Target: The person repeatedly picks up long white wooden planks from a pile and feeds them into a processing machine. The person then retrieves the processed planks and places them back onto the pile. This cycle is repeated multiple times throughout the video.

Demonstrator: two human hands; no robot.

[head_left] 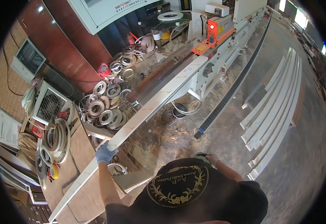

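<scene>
My left hand (106,152), in a blue glove, grips the edge of a long, narrow white panel (140,114) with faint tan veining. The panel runs from the wooden table (90,198) at lower left up to an orange-fronted machine (214,35), where its far end lies by the orange guard. My right hand (211,159) is low in front of my black shirt, apart from the panel. Beside its fingers shows a small pale and dark shape (199,154), too unclear to name. The shirt partly hides that hand, so its fingers cannot be made out.
Several rolls of edge banding (107,108) lie heaped on the floor at left, and more coils (56,140) rest on the table. A black roller track (232,84) runs along the machine. White panels (271,115) lie stacked at right.
</scene>
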